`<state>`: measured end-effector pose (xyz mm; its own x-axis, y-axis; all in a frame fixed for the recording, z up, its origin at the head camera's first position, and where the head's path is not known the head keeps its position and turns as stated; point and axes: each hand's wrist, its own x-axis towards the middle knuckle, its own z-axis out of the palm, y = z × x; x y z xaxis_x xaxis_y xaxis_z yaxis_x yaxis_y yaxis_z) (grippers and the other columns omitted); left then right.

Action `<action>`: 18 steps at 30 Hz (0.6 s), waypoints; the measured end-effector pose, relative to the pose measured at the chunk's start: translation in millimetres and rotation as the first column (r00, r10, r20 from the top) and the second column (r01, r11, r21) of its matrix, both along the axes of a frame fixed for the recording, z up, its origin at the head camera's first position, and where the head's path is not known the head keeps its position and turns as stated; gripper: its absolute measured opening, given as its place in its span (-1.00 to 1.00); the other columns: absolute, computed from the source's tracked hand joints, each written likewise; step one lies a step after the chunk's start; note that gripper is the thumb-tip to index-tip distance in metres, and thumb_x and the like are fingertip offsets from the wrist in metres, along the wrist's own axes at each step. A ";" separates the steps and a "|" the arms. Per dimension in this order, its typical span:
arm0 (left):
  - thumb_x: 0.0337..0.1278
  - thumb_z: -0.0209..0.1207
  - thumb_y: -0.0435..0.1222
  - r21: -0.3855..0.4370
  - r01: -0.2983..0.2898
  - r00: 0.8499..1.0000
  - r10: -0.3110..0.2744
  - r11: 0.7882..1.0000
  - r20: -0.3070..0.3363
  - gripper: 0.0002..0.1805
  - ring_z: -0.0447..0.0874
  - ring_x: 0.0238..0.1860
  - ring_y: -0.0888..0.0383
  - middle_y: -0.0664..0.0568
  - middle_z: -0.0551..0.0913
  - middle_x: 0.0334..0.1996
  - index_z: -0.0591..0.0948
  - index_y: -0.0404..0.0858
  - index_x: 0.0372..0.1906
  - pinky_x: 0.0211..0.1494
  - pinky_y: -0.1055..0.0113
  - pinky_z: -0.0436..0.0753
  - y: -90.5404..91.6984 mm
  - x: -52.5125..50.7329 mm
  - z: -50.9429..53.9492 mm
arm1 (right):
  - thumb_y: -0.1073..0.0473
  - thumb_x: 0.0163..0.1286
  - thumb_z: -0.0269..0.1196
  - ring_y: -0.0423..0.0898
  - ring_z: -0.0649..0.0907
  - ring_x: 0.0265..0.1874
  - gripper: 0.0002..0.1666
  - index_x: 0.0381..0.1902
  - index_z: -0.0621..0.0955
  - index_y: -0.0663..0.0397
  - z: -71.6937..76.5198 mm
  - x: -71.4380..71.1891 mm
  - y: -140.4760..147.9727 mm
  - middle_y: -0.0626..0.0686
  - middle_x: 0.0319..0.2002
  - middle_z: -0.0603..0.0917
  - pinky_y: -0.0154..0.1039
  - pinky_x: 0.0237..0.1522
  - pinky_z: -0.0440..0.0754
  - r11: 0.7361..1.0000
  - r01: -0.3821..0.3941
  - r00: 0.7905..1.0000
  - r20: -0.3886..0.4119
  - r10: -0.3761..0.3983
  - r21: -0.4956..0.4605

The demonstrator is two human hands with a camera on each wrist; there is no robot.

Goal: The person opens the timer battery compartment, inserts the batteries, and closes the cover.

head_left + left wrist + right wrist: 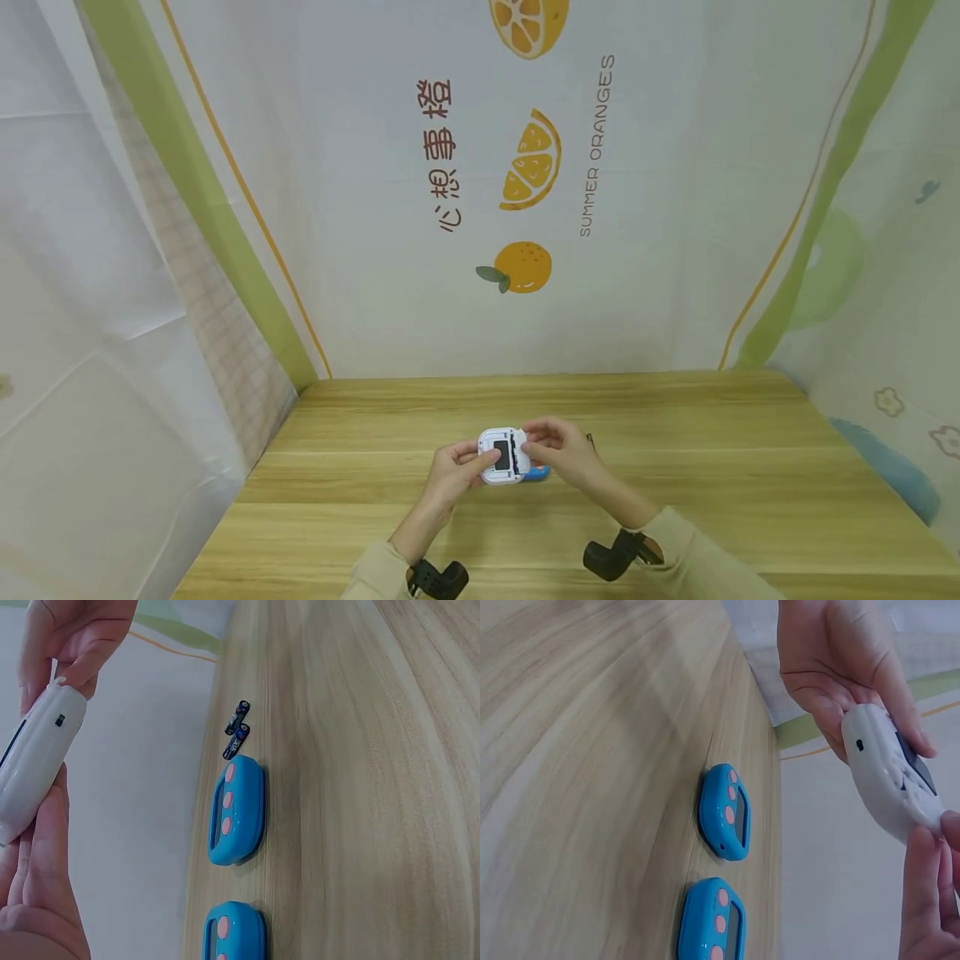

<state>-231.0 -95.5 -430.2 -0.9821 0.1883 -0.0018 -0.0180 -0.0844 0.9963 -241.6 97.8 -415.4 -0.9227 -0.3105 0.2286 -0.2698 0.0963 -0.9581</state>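
Observation:
My left hand (pixel 452 477) grips a white rounded electronic device (pixel 492 479) above the table, its thumb on a dark rectangle on the face turned toward me. At the right side, my right hand (pixel 566 454) pinches a small white cover (pixel 522 457) beside a dark slot. The left wrist view shows the device (pixel 41 754) edge-on, with a thin white piece standing up at the right hand's fingertips. Seen from the right wrist, the device (pixel 877 769) sits between both hands.
Two blue devices with pink buttons lie on the wooden table, one (pixel 238 814) farther along than the other (pixel 234 930). Beyond them are two small dark batteries (pixel 237 741). A printed curtain (pixel 360 250) hangs behind the table.

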 end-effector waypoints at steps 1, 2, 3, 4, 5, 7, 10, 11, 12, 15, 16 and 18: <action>0.00 0.21 -0.29 -0.003 0.000 1.000 0.000 1.000 -0.002 -0.55 0.64 -0.35 0.14 -0.23 0.63 -0.28 0.47 -0.58 -0.09 -0.26 0.31 0.62 0.1 0.1 -0.1 | 0.34 0.15 0.22 -0.16 0.58 -0.47 -0.66 -0.14 0.48 0.45 -0.5 0.2 -0.6 0.11 -0.40 0.55 -0.24 -0.41 0.63 1.000 0.008 1.000 0.006 -0.008 0.003; -0.01 0.22 -0.29 -0.005 -0.002 1.000 0.002 1.000 -0.001 -0.55 0.64 -0.35 0.15 -0.22 0.64 -0.29 0.48 -0.57 -0.09 -0.26 0.31 0.62 0.2 0.2 -0.2 | 0.33 0.15 0.22 -0.15 0.58 -0.47 -0.67 -0.14 0.49 0.44 -1.0 0.3 -1.4 0.10 -0.40 0.55 -0.20 -0.40 0.64 1.000 0.017 1.000 0.013 -0.017 0.008; -0.02 0.23 -0.28 -0.009 -0.003 1.000 0.003 1.000 -0.001 -0.55 0.64 -0.36 0.16 -0.20 0.64 -0.30 0.48 -0.56 -0.09 -0.27 0.32 0.62 0.3 0.3 -0.3 | 0.32 0.14 0.23 -0.13 0.57 -0.47 -0.67 -0.15 0.49 0.42 -1.5 0.4 -2.0 0.10 -0.41 0.54 -0.16 -0.40 0.64 1.000 0.024 1.000 0.018 -0.024 0.014; -0.03 0.24 -0.27 -0.013 -0.005 1.000 0.005 1.000 -0.002 -0.54 0.64 -0.36 0.17 -0.19 0.64 -0.30 0.48 -0.56 -0.10 -0.27 0.32 0.62 0.2 0.1 -0.7 | 0.32 0.14 0.23 -0.11 0.57 -0.47 -0.67 -0.15 0.50 0.40 -1.9 0.7 -2.7 0.11 -0.41 0.54 -0.13 -0.39 0.63 0.999 0.030 0.999 0.024 -0.031 0.018; -0.04 0.24 -0.26 -0.016 -0.007 1.000 0.007 1.000 -0.003 -0.54 0.64 -0.37 0.17 -0.19 0.64 -0.31 0.49 -0.56 -0.10 -0.27 0.33 0.62 0.3 0.3 -0.7 | 0.31 0.14 0.24 -0.09 0.57 -0.47 -0.68 -0.15 0.50 0.39 -2.2 0.9 -3.1 0.11 -0.41 0.55 -0.11 -0.39 0.63 0.999 0.038 0.999 0.025 -0.039 0.022; -0.05 0.25 -0.25 -0.022 -0.012 1.000 0.012 1.000 -0.006 -0.53 0.64 -0.37 0.17 -0.19 0.65 -0.31 0.49 -0.55 -0.11 -0.28 0.34 0.62 0.5 0.5 -0.4 | 0.31 0.13 0.25 -0.07 0.57 -0.47 -0.68 -0.16 0.51 0.37 -2.7 1.1 -3.8 0.10 -0.43 0.54 -0.09 -0.39 0.63 0.998 0.054 0.998 0.029 -0.054 0.026; -0.06 0.26 -0.23 -0.028 -0.016 1.000 0.016 0.999 -0.005 -0.52 0.64 -0.36 0.16 -0.18 0.65 -0.31 0.50 -0.54 -0.11 -0.28 0.35 0.62 1.1 0.7 0.1 | 0.33 0.12 0.25 -0.07 0.57 -0.49 -0.69 -0.17 0.51 0.36 -3.4 0.6 -4.7 0.08 -0.45 0.54 -0.11 -0.40 0.63 0.997 0.075 0.996 0.046 -0.076 0.023; -0.06 0.25 -0.23 -0.030 -0.016 1.000 0.016 0.999 -0.007 -0.52 0.64 -0.36 0.16 -0.18 0.65 -0.31 0.50 -0.54 -0.11 -0.28 0.34 0.62 1.2 0.8 0.3 | 0.34 0.12 0.25 -0.07 0.56 -0.49 -0.70 -0.17 0.51 0.37 -4.2 -0.1 -4.9 0.07 -0.46 0.53 -0.11 -0.41 0.63 0.996 0.081 0.995 0.052 -0.082 0.022; -0.05 0.25 -0.23 -0.033 -0.017 1.000 0.017 0.999 -0.006 -0.52 0.64 -0.36 0.16 -0.18 0.65 -0.31 0.50 -0.54 -0.11 -0.28 0.34 0.62 1.4 0.7 0.3 | 0.36 0.11 0.24 -0.08 0.56 -0.50 -0.70 -0.17 0.51 0.38 -4.6 -0.5 -5.2 0.07 -0.47 0.52 -0.11 -0.41 0.63 0.996 0.087 0.994 0.059 -0.088 0.019; -0.04 0.24 -0.24 -0.036 -0.012 1.000 0.011 0.999 -0.007 -0.53 0.64 -0.35 0.14 -0.19 0.64 -0.30 0.50 -0.53 -0.10 -0.25 0.31 0.62 1.8 0.3 0.2 | 0.42 0.09 0.23 -0.10 0.54 -0.53 -0.71 -0.19 0.50 0.40 -5.7 -1.5 -5.9 0.06 -0.49 0.51 -0.15 -0.46 0.64 0.995 0.102 0.992 0.067 -0.103 0.018; -0.03 0.24 -0.24 -0.036 -0.010 1.000 0.010 0.999 -0.006 -0.54 0.64 -0.34 0.13 -0.19 0.64 -0.30 0.49 -0.53 -0.10 -0.25 0.30 0.62 1.9 0.3 0.3 | 0.43 0.08 0.24 -0.10 0.53 -0.54 -0.71 -0.19 0.50 0.40 -6.1 -1.7 -6.0 0.05 -0.50 0.50 -0.15 -0.47 0.64 0.994 0.106 0.992 0.073 -0.107 0.017; -0.02 0.23 -0.25 -0.034 -0.004 1.000 0.004 0.999 -0.005 -0.54 0.64 -0.33 0.13 -0.20 0.64 -0.28 0.49 -0.53 -0.09 -0.23 0.29 0.62 2.1 0.0 0.6 | 0.43 0.07 0.24 -0.13 0.53 -0.56 -0.70 -0.18 0.50 0.39 -6.3 -1.4 -6.0 0.05 -0.51 0.50 -0.19 -0.50 0.64 0.994 0.110 0.991 0.076 -0.111 0.017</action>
<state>-230.9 -93.3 -429.6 -0.9829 0.1843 -0.0032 -0.0126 -0.0503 0.9987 -243.0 91.8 -421.7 -0.9661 -0.2085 0.1524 -0.1825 0.1334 -0.9741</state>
